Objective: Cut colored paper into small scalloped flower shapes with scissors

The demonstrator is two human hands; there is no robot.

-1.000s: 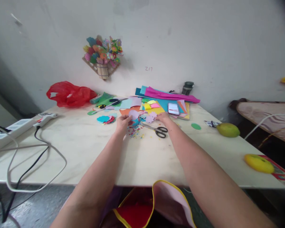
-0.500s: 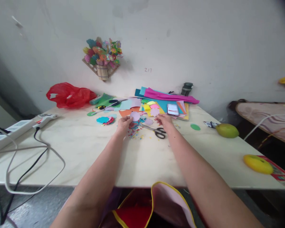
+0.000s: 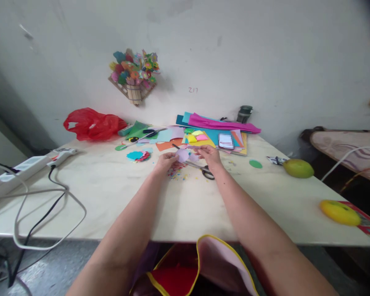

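Pinched in my left hand (image 3: 165,162) is a lilac paper cutout (image 3: 181,155), held above the table. Opposite it, the fingertips of my right hand (image 3: 210,157) are closed on another lilac paper piece, seen nearly edge-on. Partly behind that hand lies a pair of black-handled scissors (image 3: 207,172), blades pointing left. Tiny coloured paper scraps (image 3: 179,174) are scattered under and between my hands. To the left is a small pile of blue and pink scalloped paper cutouts (image 3: 137,155). A green paper oval (image 3: 255,164) lies to the right.
Coloured paper sheets (image 3: 225,124), a phone (image 3: 226,141) and a second pair of scissors (image 3: 150,132) lie at the back. A red plastic bag (image 3: 92,124) sits left, beyond a power strip (image 3: 24,168) with loose cables. Two mangoes, one green (image 3: 298,168), one yellow (image 3: 340,212), rest right.
My right hand has moved left, closer to my left hand. Its lilac piece has tilted from facing me to nearly edge-on. The left hand's cutout has shifted slightly right.
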